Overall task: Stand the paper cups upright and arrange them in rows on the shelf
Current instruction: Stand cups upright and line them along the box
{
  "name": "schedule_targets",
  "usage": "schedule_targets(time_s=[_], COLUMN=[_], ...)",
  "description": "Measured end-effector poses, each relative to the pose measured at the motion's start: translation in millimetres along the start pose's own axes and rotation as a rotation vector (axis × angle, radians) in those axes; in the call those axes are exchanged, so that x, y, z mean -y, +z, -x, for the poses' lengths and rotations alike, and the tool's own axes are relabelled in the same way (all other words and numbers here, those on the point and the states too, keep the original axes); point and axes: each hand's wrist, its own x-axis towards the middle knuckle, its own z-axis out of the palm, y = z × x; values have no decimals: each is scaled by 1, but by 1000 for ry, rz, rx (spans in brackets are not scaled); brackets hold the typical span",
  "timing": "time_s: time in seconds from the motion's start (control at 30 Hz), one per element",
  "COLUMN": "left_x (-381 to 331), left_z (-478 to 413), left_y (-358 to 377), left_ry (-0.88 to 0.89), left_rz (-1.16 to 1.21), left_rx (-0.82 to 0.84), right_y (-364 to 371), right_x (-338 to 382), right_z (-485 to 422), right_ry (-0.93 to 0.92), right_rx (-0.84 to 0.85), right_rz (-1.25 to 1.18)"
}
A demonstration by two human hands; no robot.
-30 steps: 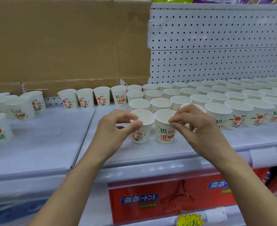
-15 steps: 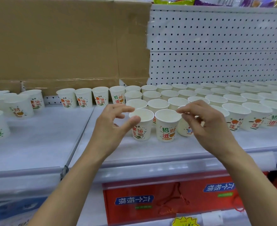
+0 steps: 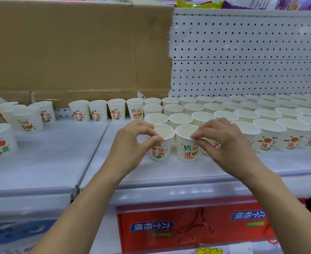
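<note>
Two upright white paper cups with printed characters stand side by side at the front of the white shelf [image 3: 59,162]. My left hand [image 3: 132,145] pinches the left rim of the left front cup [image 3: 162,151] between thumb and forefinger. My right hand [image 3: 224,143] pinches the right rim of the right front cup [image 3: 186,145] and hides part of a cup behind it. Behind and to the right, several rows of upright cups [image 3: 242,114] fill the shelf.
A single back row of cups [image 3: 98,110] runs left along the cardboard sheet [image 3: 77,48]. A loose group of cups [image 3: 0,140] stands at the far left. White pegboard [image 3: 242,52] backs the right side. A red box [image 3: 187,226] sits on the shelf below.
Half a second ago both hands hovered with fingers apart just off the two front cups. Now the fingers have closed on the cups' rims.
</note>
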Motion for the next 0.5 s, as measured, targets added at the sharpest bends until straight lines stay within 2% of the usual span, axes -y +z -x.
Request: schedule_targets(time_s=[0.5], left_x=[-2], left_z=[3], left_y=[-1], left_ry=[-22], left_rz=[-22], left_rx=[-48], right_y=[-1], right_x=[7], right_z=[-1], right_ry=[13], right_rx=[-4], right_rz=[49])
